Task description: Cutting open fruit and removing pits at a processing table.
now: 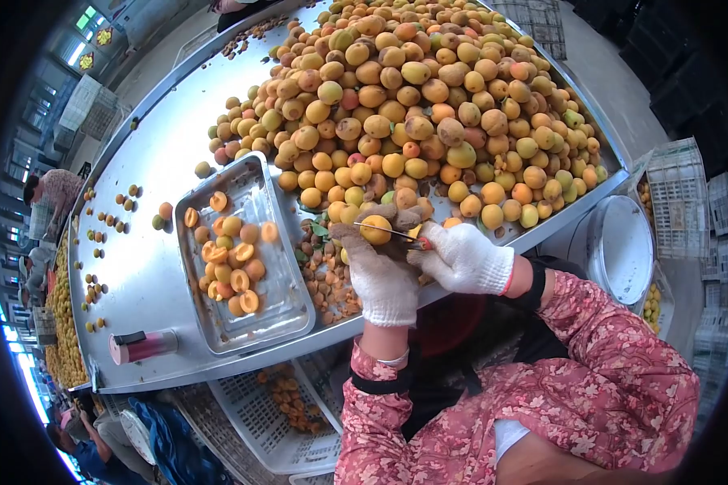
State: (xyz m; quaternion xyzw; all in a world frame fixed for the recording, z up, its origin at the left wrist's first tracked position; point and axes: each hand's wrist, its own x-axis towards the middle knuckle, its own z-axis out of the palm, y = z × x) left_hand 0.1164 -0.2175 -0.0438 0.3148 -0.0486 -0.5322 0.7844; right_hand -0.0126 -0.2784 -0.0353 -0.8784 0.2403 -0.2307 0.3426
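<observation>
My left hand (383, 282), in a white knit glove with stained fingers, grips a yellow apricot (376, 230) over the table's front edge. In my right hand (466, 257), also gloved, is a small knife (423, 243) with a red handle. Its thin blade (383, 228) lies across the apricot's face; how deep it sits I cannot tell. To the left of my hands, a metal tray (295, 291) holds several apricot halves (239, 280), some cut side up. Pits and scraps (330, 285) lie between the tray and my left hand.
A large heap of apricots (412, 109) covers the far side of the metal table (158, 273). A pink tumbler (142, 346) lies at the left. Below the edge is a white plastic crate (261, 418) with apricot halves. A white bucket (628, 254) stands at right. Other people (57, 194) work at left.
</observation>
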